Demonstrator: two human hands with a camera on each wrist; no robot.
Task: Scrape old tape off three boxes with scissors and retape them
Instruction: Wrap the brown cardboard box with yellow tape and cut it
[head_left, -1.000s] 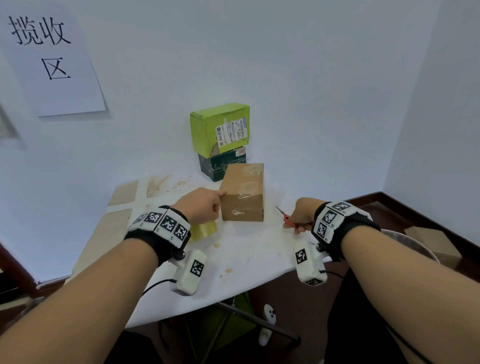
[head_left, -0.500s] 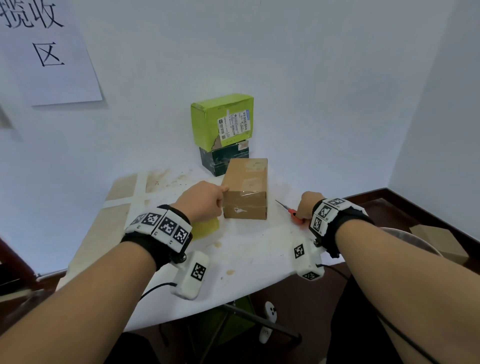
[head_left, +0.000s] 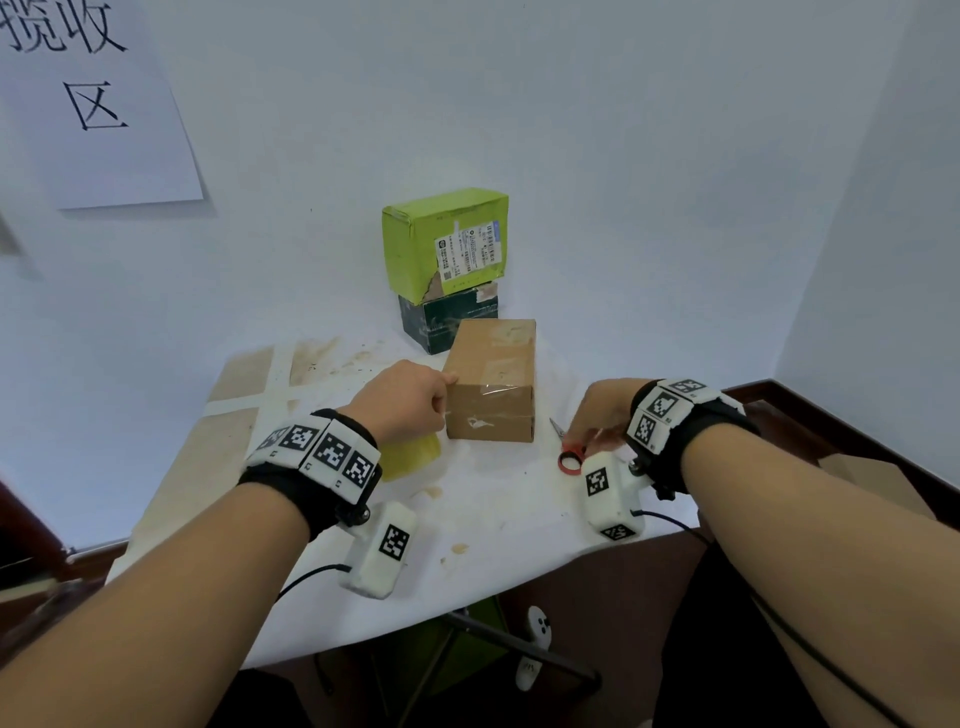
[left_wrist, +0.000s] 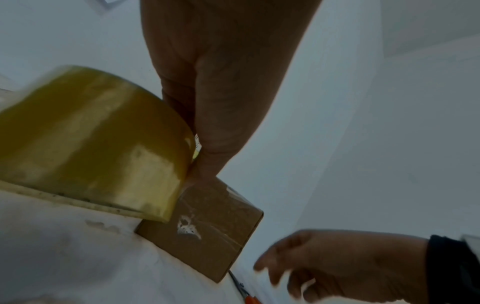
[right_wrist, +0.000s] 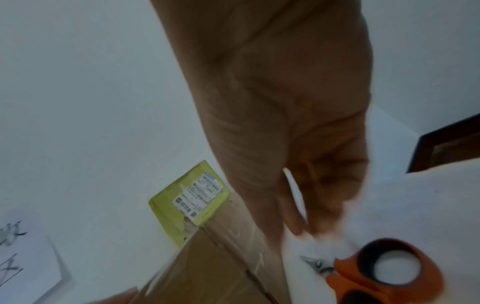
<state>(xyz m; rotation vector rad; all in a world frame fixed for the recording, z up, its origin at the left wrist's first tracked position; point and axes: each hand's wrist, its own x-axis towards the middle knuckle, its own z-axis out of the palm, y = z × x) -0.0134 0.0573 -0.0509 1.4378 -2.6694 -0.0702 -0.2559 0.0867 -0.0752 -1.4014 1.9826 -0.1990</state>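
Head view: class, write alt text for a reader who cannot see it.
A person's left hand rests against the near left corner of a brown cardboard box on a white-covered table, while the right hand hovers over orange-handled scissors lying beside the box. Behind, a lime-green box sits on a dark box.

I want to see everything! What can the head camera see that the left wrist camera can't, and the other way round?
Only the head view shows the green box stacked on a dark box, and the paper sign on the wall. Only the left wrist view shows the yellowish tape roll up close, beside the left hand. Both show the brown cardboard box, the scissors lying on the table and the right hand above them.
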